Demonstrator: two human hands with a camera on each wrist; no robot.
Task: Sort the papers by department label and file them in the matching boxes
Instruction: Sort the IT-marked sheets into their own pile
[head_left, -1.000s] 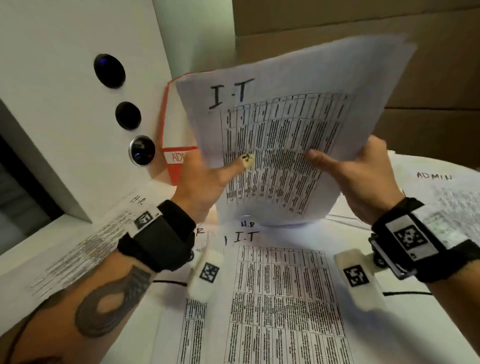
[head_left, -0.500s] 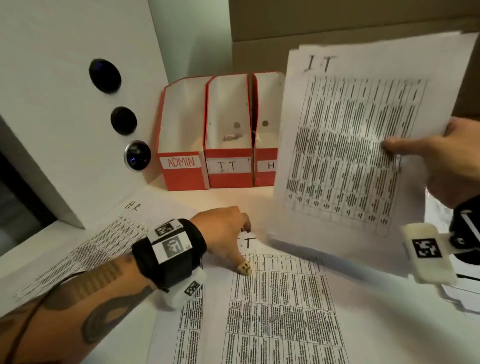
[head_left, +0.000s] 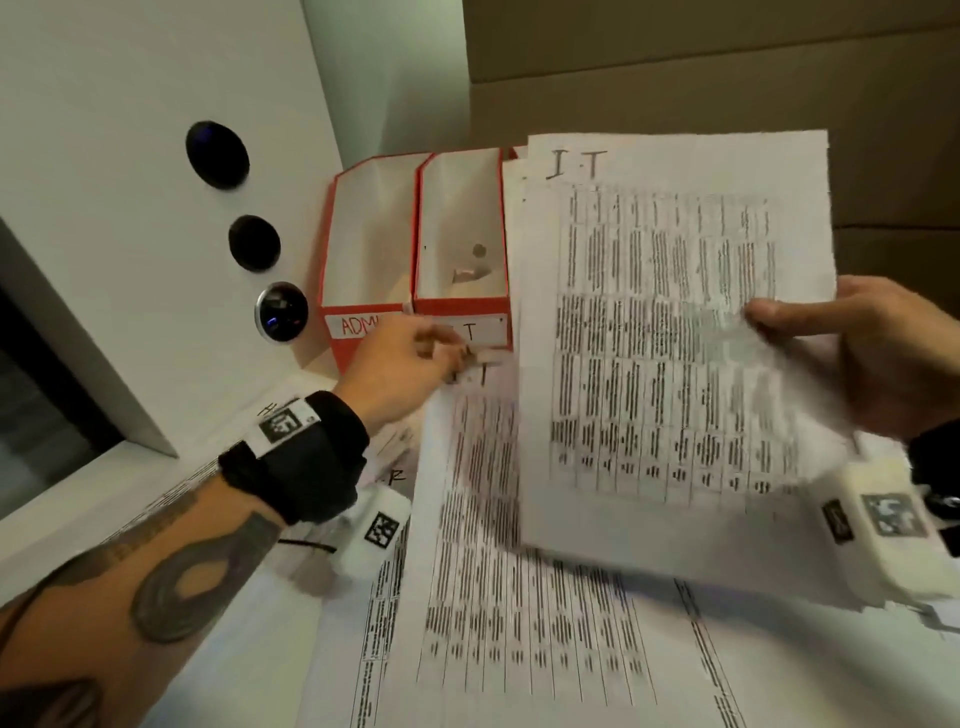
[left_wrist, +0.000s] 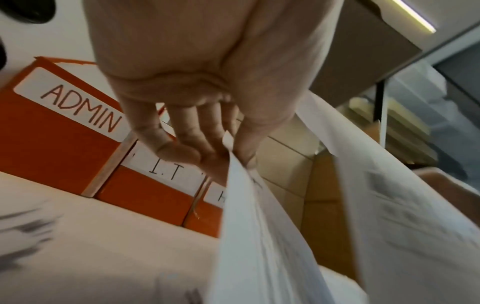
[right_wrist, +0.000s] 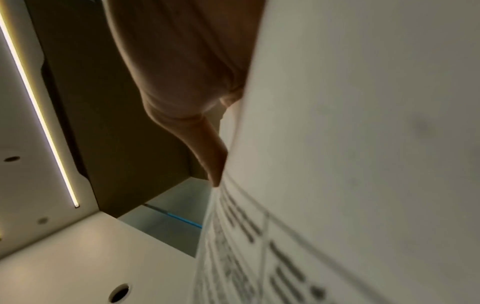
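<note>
The left hand (head_left: 410, 358), flat on the white worktop (head_left: 218, 649) half a second ago, is now lifting another white printed sheet headed I.T (head_left: 483, 519) by its top corner, pinched in curled fingers. The right hand (head_left: 883, 358) is still clamping the raised stack of I.T papers (head_left: 670, 338), beside the red I.T file box (head_left: 462, 291): gathering is continuing, filing is pending.

White I.T sheets (head_left: 670, 338) carry black table print and handwriting. Orange-red file boxes (head_left: 363, 260) have white insides and white labels: red ADMIN, black I.T.
</note>
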